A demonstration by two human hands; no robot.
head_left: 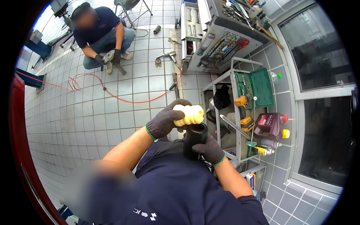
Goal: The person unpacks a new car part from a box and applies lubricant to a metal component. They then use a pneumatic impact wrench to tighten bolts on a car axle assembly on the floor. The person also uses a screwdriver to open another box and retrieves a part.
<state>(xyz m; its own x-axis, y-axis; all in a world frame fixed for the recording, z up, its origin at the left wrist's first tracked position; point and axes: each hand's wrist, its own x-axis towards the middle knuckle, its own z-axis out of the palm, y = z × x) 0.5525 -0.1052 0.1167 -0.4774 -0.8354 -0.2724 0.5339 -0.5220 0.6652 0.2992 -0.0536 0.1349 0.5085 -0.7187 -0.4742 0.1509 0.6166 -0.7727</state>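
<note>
My left hand (163, 122), in a dark glove with a green cuff, is closed around a pale yellow ribbed bump stop (188, 114). Just below it, my right hand (210, 150), gloved alike, grips a black tubular dust boot (194, 140) from the side. The boot stands roughly upright with its round opening facing up. One end of the bump stop is close to that opening; whether they touch I cannot tell. Both parts are held in front of my torso. The fingers behind the boot are partly hidden.
A co-worker (103, 35) squats at far left, holding a round metal part (108, 56). A red hose (131, 102) crosses the tiled floor near an air tool (167, 54). At right are a rack (237, 112) with an orange drill (243, 100), a green socket case (262, 87) and a tool cabinet (212, 43).
</note>
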